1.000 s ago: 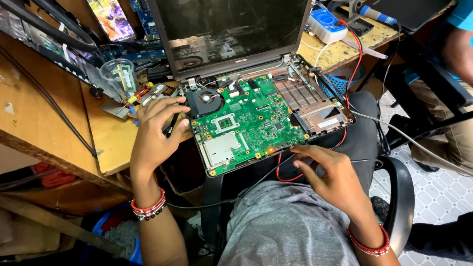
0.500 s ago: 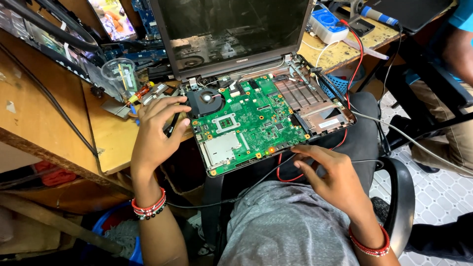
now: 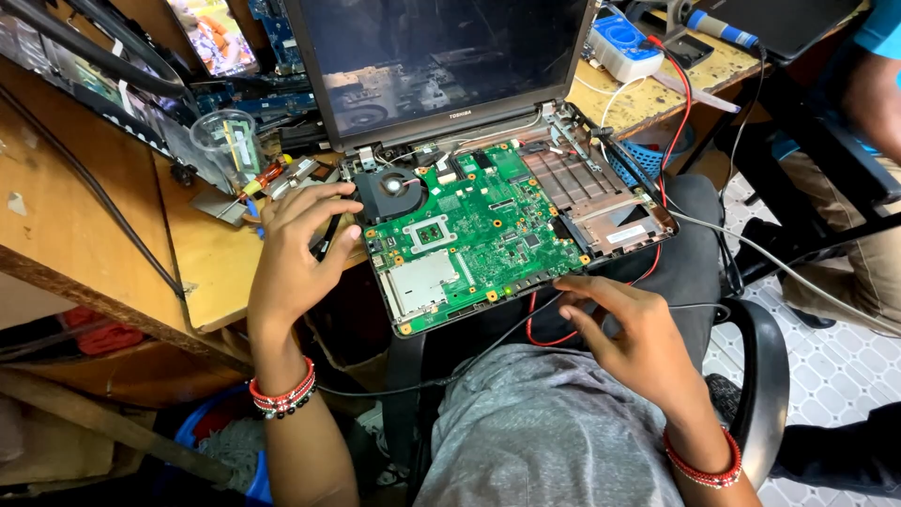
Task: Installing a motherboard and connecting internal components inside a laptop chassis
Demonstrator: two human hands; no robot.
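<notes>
Far left, a clear plastic cup [image 3: 225, 141] stands on the wooden bench [image 3: 84, 216], one cup only, with a small green module standing inside it. Just right of it, small tools with red and yellow handles lie by the bench edge; I cannot count them.

Next, the left hand [image 3: 298, 253], fingers spread wide and slightly curled, holding nothing. It rests at the left edge of the opened laptop [image 3: 507, 207], fingertips close to the round black fan [image 3: 389, 192] at the board's far-left corner. One band of red beads circles that wrist.

In the middle, one green motherboard [image 3: 469, 239] lies bare in the laptop base, which sits on the person's lap against the bench, dark screen [image 3: 441, 56] tilted up behind it.

To the right, the right hand [image 3: 629, 333] sits at the near right edge of the laptop, fingers loosely extended and open, gripping nothing, directly over a red wire [image 3: 549, 333] that loops beneath the base. It also wears a red bead band.

Far right, a blue and white device [image 3: 624, 42] sits on the far bench.
</notes>
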